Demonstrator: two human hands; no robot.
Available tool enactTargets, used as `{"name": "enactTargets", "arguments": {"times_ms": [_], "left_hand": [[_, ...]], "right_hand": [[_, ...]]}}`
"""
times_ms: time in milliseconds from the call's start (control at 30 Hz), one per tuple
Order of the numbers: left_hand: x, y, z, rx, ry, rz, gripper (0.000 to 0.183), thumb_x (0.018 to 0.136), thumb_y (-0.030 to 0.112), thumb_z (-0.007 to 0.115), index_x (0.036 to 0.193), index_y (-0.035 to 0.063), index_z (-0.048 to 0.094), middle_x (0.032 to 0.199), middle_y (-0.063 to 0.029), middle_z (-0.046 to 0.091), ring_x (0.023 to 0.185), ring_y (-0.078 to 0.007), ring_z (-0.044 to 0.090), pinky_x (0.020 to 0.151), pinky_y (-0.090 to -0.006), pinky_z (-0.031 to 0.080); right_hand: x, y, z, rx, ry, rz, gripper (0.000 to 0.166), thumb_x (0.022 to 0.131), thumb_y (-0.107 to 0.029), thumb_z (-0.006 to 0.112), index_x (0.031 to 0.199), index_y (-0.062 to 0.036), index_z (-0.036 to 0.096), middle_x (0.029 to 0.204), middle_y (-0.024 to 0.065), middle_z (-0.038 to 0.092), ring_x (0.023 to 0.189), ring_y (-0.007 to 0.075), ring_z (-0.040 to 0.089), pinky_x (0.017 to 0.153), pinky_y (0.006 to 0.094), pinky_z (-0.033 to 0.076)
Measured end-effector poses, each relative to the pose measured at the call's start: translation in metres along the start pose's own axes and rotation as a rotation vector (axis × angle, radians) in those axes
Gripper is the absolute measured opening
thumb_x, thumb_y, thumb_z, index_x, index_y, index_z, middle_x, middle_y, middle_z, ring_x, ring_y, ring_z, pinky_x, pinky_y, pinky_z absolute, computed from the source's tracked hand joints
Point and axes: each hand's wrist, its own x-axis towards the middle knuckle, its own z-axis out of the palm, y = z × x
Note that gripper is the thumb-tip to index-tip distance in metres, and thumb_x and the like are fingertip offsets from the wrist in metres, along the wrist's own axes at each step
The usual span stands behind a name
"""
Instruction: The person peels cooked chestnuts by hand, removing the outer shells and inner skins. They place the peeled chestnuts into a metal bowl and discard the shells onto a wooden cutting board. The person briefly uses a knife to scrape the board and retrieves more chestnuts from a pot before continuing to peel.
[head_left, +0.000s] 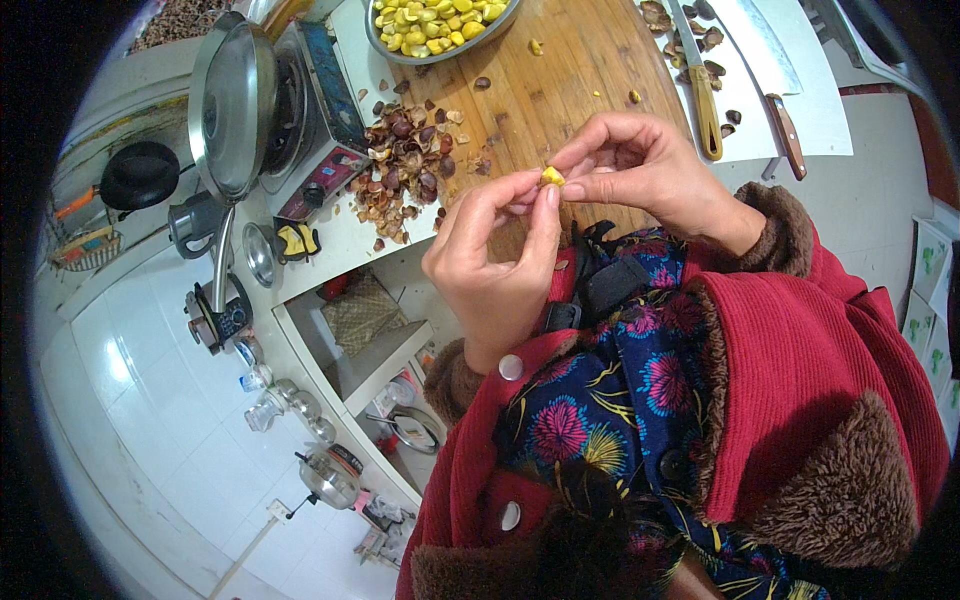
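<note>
Between the fingertips of both hands is a small yellow peeled chestnut piece (553, 176). My left hand (495, 247) pinches it from the left with thumb and forefinger. From the right, my right hand (637, 165) grips the same piece between thumb and forefinger. Both hands are above the near edge of a wooden cutting board (585, 67). Beyond them, a metal bowl (450, 54) full of yellow chestnuts is cut off by the top of the view. A heap of brown chestnut shells (409, 154) lies left of my hands, partly on the board and partly on the white counter.
A yellow-handled knife (705, 112) and a wooden-handled cleaver (786, 135) lie right of the board among shell bits. At the left, a lidded steel pan (232, 105) sits on a gas stove (319, 135). Open shelves (360, 367) are below the counter. A loose yellow piece (535, 47) rests on the board.
</note>
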Motion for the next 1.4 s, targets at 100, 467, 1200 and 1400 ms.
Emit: {"name": "enactTargets", "arguments": {"times_ms": [100,467,1200,1400], "left_hand": [[0.000,0.001,-0.001,0.002,-0.013,-0.028,0.014,0.073,-0.004,0.072,0.087,-0.0020,0.068,0.075,-0.0087,0.067,0.066,-0.0126,0.063,0.062,-0.0249,0.051],[0.000,-0.004,-0.004,-0.027,-0.043,-0.070,0.013,0.072,-0.004,0.072,0.086,-0.0023,0.069,0.074,-0.0087,0.067,0.065,-0.0116,0.064,0.062,-0.0243,0.052],[0.004,-0.004,-0.001,-0.475,0.027,-0.331,0.015,0.095,0.001,0.044,0.100,-0.0029,0.057,0.085,-0.0077,0.060,0.075,-0.0122,0.057,0.068,-0.0242,0.048],[0.006,-0.010,-0.008,-0.036,-0.110,-0.067,0.015,0.094,0.002,0.051,0.092,-0.0053,0.064,0.092,-0.0096,0.061,0.084,-0.0145,0.060,0.076,-0.0255,0.050]], "right_hand": [[-0.001,-0.001,0.000,-0.097,0.007,-0.052,0.017,0.084,-0.006,0.070,0.100,-0.0011,0.067,0.093,0.0042,0.069,0.088,0.0086,0.063,0.080,0.0229,0.051],[-0.002,0.000,-0.001,-0.169,0.018,-0.062,0.020,0.084,-0.006,0.070,0.103,0.0005,0.068,0.095,0.0054,0.070,0.088,0.0090,0.064,0.080,0.0234,0.051],[0.007,0.022,-0.016,0.755,-0.182,0.337,0.035,0.092,-0.008,0.058,0.126,-0.0024,0.053,0.110,0.0099,0.064,0.100,0.0163,0.065,0.091,0.0272,0.054],[0.008,0.014,-0.014,0.633,-0.128,0.294,0.036,0.092,-0.009,0.059,0.128,-0.0041,0.054,0.107,0.0048,0.064,0.097,0.0126,0.065,0.088,0.0242,0.054]]}}
